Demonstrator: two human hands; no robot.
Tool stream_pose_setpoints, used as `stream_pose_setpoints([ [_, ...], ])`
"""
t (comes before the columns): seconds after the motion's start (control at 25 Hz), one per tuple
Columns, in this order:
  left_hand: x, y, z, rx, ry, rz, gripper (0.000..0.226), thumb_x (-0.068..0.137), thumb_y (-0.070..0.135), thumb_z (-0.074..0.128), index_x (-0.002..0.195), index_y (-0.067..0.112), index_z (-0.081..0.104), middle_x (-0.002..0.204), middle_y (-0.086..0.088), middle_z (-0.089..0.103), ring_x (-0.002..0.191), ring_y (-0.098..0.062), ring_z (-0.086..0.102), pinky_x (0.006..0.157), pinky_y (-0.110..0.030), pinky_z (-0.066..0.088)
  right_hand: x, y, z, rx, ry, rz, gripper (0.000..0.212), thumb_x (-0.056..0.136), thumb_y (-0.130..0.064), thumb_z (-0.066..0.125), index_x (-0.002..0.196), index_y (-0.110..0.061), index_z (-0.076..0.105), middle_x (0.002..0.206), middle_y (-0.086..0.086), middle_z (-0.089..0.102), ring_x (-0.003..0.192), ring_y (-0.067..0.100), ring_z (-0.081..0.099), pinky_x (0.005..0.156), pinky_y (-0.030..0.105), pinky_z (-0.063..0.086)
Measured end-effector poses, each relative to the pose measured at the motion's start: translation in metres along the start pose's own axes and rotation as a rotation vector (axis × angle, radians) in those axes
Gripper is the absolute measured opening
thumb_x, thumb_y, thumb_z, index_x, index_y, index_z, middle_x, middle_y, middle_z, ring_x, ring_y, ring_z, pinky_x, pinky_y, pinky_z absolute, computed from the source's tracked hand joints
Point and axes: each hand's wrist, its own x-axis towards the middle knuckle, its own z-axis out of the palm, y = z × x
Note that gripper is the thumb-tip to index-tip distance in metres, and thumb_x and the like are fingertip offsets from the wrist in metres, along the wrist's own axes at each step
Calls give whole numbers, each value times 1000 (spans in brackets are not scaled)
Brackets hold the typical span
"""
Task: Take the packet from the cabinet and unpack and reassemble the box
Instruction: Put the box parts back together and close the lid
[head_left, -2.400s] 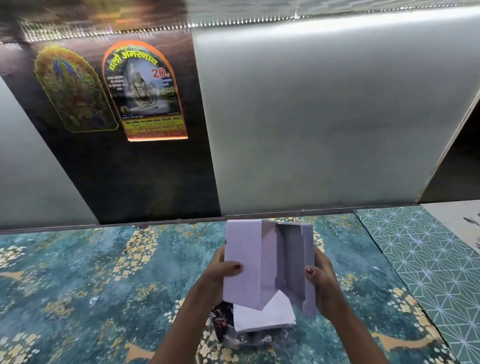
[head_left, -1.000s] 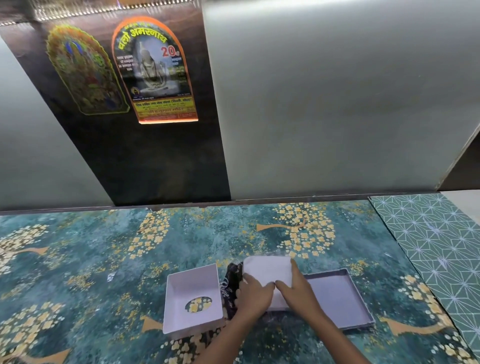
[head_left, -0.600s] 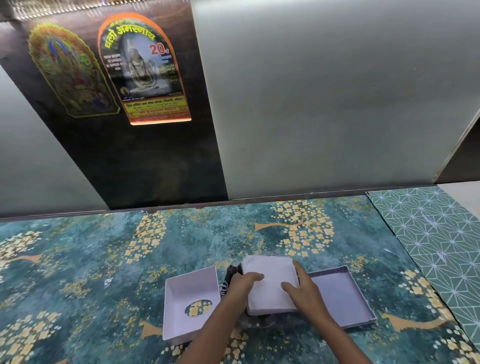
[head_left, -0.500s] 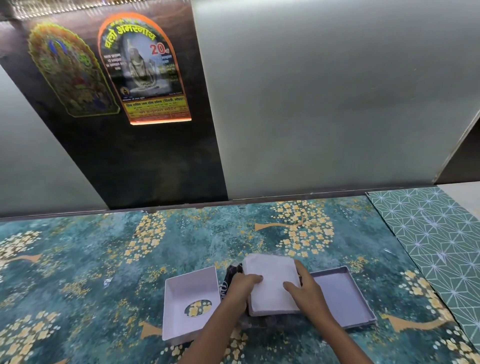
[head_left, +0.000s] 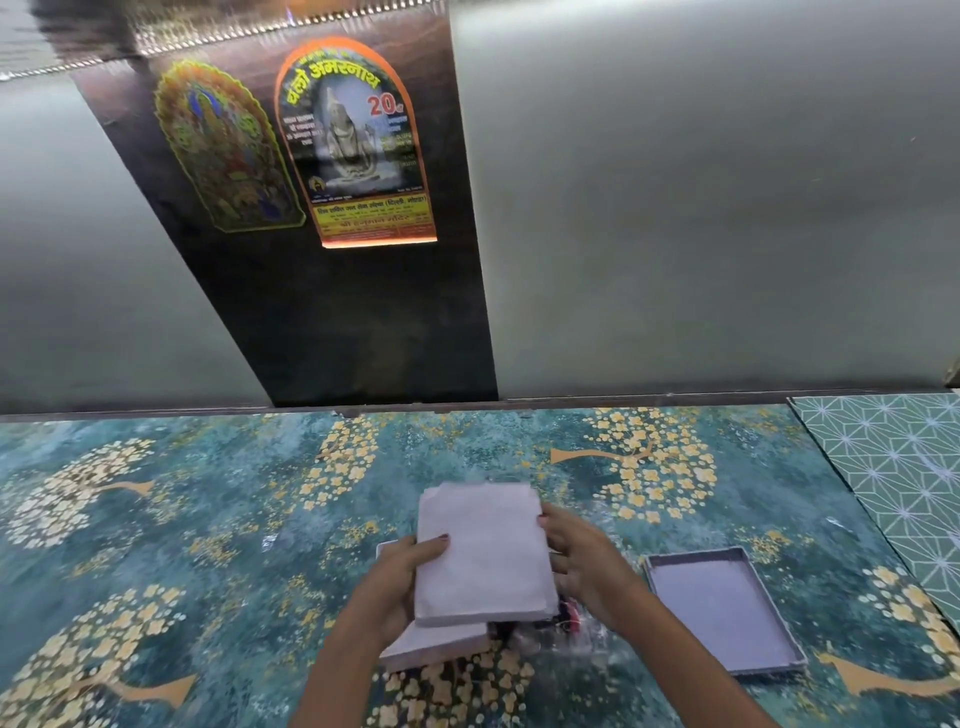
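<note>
Two hands' grip (head_left: 400, 582) (head_left: 587, 561) around flat white paper packet (head_left: 483, 556), slightly blurred.

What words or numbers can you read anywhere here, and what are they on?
"20": red number on the orange arched poster on the dark cabinet panel.
Poster's Hindi heading and yellow strip: too blurred to read surely.
Peacock-patterned arched sticker: no readable text.
White flat paper packet and open lavender box tray: none.

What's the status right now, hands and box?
Left hand and right hand grip white packet. Box tray open at right. Nothing in the way.
</note>
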Motion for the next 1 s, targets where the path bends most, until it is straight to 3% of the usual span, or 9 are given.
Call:
stream_pose_setpoints([
  [0.08,-1,-4,-24,50,125,-29,22,87,5,53,107,-6,53,89,-17,65,78,-30,62,47,-30,58,5,6,25,-107,-46,19,34,88,-4,46,120,-14,49,98,6,63,84,20,62,69,31,56],
  [0.24,-1,-14,-45,336,327,-7,28,82,10,61,106,-5,56,96,-18,66,83,-32,64,74,-45,54,16,24,46,-442,-60,-45,46,83,-3,50,129,-9,46,117,9,61,101,23,60,91,46,50],
  [0.36,-5,-13,-42,578,373,52,17,83,14,60,95,2,61,89,-13,64,79,-28,61,67,-36,47,19,31,49,-622,-58,-94,60,82,-10,52,139,-14,33,135,7,51,108,21,56,79,32,53],
  [0.44,-5,-11,-43,662,400,77,9,82,16,61,84,7,60,82,-10,62,70,-22,58,61,-32,44,20,32,50,-696,-53,-141,60,83,-8,51,140,-14,31,129,5,55,94,18,57,59,14,45],
  [0.52,-4,-10,-43,745,425,91,8,81,17,62,80,10,59,82,-9,64,67,-20,56,58,-30,42,23,34,48,-754,-51,-196,61,83,-7,51,140,-14,31,114,6,61,82,24,58,55,18,38],
  [0.6,-2,-10,-43,822,431,82,19,81,20,62,96,8,62,102,-15,67,79,-24,59,61,-29,44,22,33,48,-774,-59,-213,61,83,-8,52,140,-15,31,109,4,61,80,28,60,58,23,38],
  [0.72,-5,-5,-44,1039,491,109,60,81,26,63,132,6,41,136,-15,49,120,-29,49,92,-35,43,19,25,47,-873,-50,-254,65,84,-17,55,142,-17,24,110,-1,54,85,16,55,67,20,43],
  [0.84,-10,12,-43,1258,329,413,69,79,29,65,138,17,30,146,-6,35,134,-23,34,108,-36,31,20,8,46,-1216,-117,-450,67,81,-35,60,140,-24,30,143,0,38,130,20,35,105,35,32],
  [1.0,-3,14,-28,1636,-77,342,74,81,30,63,142,25,21,155,2,17,139,-19,24,110,-37,31,25,0,57,-1708,-297,-372,75,75,-44,64,139,-24,30,150,2,31,138,29,19,110,50,24],
])
